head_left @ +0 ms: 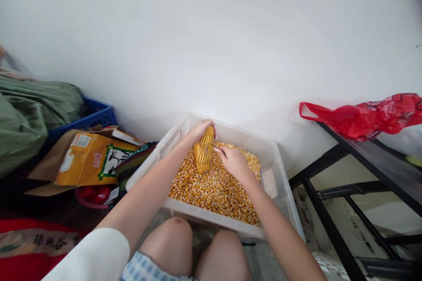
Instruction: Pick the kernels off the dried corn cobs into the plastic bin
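My left hand (205, 128) is closed round the upper end of a yellow corn cob (204, 151), which slants above a heap of loose corn kernels (214, 191). A dark groove shows along the cob's right side, where some kernels are gone. Close by on the right, my right hand (231, 161) is closed on a thin, dark, pointed tool (219, 149) whose tip is at the cob. Most of that tool is hidden in my fingers, so its exact kind does not show. The kernels lie in a translucent plastic bin (278, 171) before my knees.
An orange cardboard box (89, 160), a blue crate (99, 116) with green cloth (36, 114), and a red printed bag (29, 246) are at the left. A black metal frame (329, 219) with a red plastic bag (362, 116) on top stands at the right. Behind rises a white wall (211, 44).
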The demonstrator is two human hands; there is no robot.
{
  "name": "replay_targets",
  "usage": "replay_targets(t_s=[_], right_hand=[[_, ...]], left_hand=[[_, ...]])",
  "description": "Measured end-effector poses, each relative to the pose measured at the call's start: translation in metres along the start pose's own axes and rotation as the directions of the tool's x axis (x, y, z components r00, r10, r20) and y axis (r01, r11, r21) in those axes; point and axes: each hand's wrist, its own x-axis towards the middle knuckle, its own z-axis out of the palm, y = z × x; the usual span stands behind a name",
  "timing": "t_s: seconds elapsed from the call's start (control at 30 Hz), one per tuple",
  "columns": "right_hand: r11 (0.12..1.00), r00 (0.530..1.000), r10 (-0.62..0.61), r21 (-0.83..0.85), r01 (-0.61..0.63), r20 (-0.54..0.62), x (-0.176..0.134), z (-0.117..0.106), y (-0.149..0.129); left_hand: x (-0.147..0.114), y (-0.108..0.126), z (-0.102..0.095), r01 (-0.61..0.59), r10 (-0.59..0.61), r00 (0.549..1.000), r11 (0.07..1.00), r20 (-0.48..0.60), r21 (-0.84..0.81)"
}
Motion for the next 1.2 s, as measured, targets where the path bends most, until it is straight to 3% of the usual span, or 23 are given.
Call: replay_targets(t_s=[0.27, 1.2], right_hand=[[1.000, 0.998, 0.001, -0.030, -0.002, -0.058, 0.0014, 0.0030, 0.0027], [0.998, 0.996, 0.037, -0.054, -0.042, -0.079, -0.0010, 0.0065, -0.0021]], left_hand=[[-0.0051, 0.0062, 0.0085, 0.015, -0.015, 1.000, 1.000, -0.002, 0.010], [-0.0004, 0.0002, 0.0065, -0.025, 0.025, 1.000, 0.996, -0.001, 0.091]])
